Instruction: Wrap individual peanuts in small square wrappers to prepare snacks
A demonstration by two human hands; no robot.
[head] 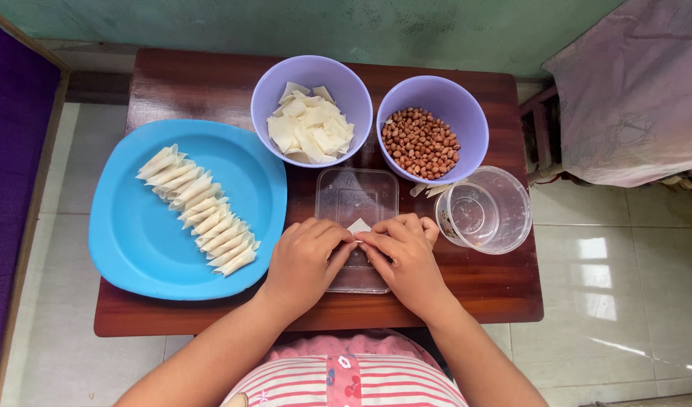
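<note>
Both hands pinch a pale wrapper over the clear lid.

L hand (304,260) & R hand (406,256) meet fingertip to fingertip, both closed on the wrapper (359,226), which sits over the lid (356,197) at table (504,290) centre. Left of lid: blue plate (142,249) w/ a row of rolls (199,211). Behind lid: wrapper bowl (313,111); peanut bowl (432,130) behind-right. Right of lid: clear cup (485,209).
</note>
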